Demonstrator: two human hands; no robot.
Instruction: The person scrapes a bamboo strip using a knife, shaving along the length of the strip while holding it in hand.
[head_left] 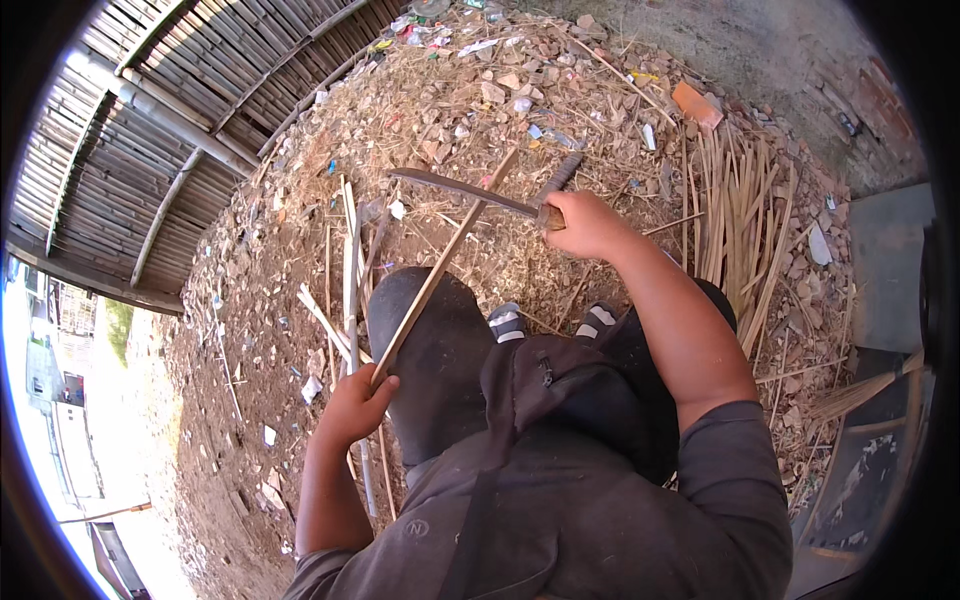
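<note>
**Knife (455,184) held across a long strip (440,268)**

In the head view, the strip, slanting through the centre of the frame, is gripped near its lower end by the left hand (362,405), presumably so its upper length is left free for the blade. The knife's handle is clasped by the right hand (588,226), right of centre; blade contact cannot be confirmed. Loose strips (730,215) are heaped upper right, apparently within reach.
</note>
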